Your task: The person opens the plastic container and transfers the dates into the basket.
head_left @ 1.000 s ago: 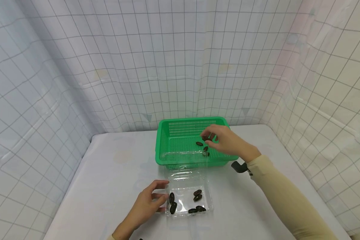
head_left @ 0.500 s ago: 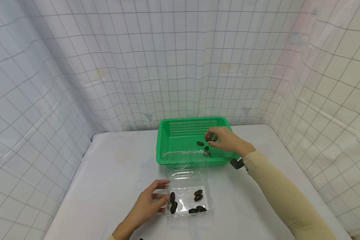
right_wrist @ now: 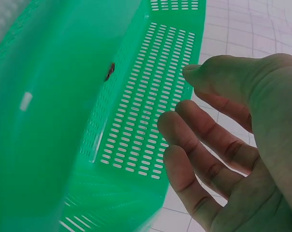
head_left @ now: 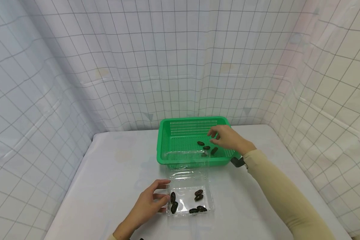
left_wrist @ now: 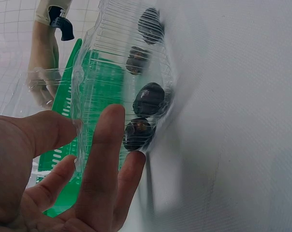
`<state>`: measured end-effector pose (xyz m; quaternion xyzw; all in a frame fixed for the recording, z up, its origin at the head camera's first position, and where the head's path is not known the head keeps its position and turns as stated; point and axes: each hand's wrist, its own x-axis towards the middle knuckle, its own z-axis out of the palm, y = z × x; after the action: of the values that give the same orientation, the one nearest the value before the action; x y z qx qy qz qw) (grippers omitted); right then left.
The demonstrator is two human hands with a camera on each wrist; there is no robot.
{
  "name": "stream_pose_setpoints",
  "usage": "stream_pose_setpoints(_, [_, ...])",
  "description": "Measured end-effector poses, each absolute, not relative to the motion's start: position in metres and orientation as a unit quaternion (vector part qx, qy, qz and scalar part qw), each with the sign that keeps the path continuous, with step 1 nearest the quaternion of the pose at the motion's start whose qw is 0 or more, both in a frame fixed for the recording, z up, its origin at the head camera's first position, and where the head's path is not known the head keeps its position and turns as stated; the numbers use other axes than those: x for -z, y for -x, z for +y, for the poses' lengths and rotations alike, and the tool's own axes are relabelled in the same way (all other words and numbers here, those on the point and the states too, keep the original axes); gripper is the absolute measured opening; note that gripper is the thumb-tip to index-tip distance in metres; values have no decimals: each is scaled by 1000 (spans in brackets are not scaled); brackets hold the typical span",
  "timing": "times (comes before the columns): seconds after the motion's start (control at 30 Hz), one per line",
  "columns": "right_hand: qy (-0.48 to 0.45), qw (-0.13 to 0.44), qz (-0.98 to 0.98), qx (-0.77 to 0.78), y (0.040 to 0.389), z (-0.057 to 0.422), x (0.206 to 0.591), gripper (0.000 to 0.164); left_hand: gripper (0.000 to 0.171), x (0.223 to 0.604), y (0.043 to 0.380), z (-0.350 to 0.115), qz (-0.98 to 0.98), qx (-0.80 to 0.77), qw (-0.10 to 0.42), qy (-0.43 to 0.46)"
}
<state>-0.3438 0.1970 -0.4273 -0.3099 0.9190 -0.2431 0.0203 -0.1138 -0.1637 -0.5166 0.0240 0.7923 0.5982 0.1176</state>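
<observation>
My left hand (head_left: 148, 203) rests its fingertips against the left wall of a clear plastic clamshell box (head_left: 187, 186). The box stands open, its see-through lid (head_left: 186, 160) tipped back over the near rim of a green basket (head_left: 159, 143). Several dark, glossy oval dates (head_left: 199, 197) lie in the box in pairs; through its wall the left wrist view shows dates (left_wrist: 150, 99) beside my fingers. Over the basket's right part hovers my right hand (head_left: 226, 137), fingers loosely bent and holding nothing. Below it several more dates (head_left: 214, 151) lie on the basket floor, some seen through the lid.
The box and basket stand on a white-covered table (head_left: 117, 173). A white grid-patterned curtain (head_left: 180, 66) surrounds the back and both sides. A black wrist mount (head_left: 237, 162) sits by the right sleeve (head_left: 279, 186), close to the basket's near right corner.
My right hand has let go of a date, which now lies in the basket, and its fingers have spread and lifted slightly. The left hand and the box have stayed put.
</observation>
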Motion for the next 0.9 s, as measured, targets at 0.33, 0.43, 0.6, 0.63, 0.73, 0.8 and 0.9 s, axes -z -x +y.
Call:
stream_pose_setpoints(0.33, [314, 1, 919, 236, 334, 202, 428, 20, 58, 515, 113, -162, 795, -595, 118, -21])
stream_pose_setpoints(0.43, [316, -3, 917, 242, 328, 204, 429, 18, 58, 515, 113, -162, 795, -594, 119, -21])
stream_pose_setpoints(0.6, [316, -7, 917, 245, 317, 205, 427, 19, 58, 515, 112, -161, 796, -593, 118, -22])
stream_pose_setpoints(0.63, [317, -9, 917, 244, 315, 206, 427, 19, 58, 515, 113, -161, 797, -592, 117, -21])
stream_pose_setpoints(0.73, [319, -10, 916, 243, 309, 206, 425, 19, 58, 516, 113, -161, 800, -588, 116, -19])
stream_pose_setpoints(0.8, [321, -12, 915, 242, 304, 205, 425, 19, 58, 516, 114, -161, 803, -584, 115, -17])
stream_pose_setpoints(0.9, [327, -16, 914, 238, 297, 205, 424, 18, 58, 516, 114, -161, 807, -579, 116, -15])
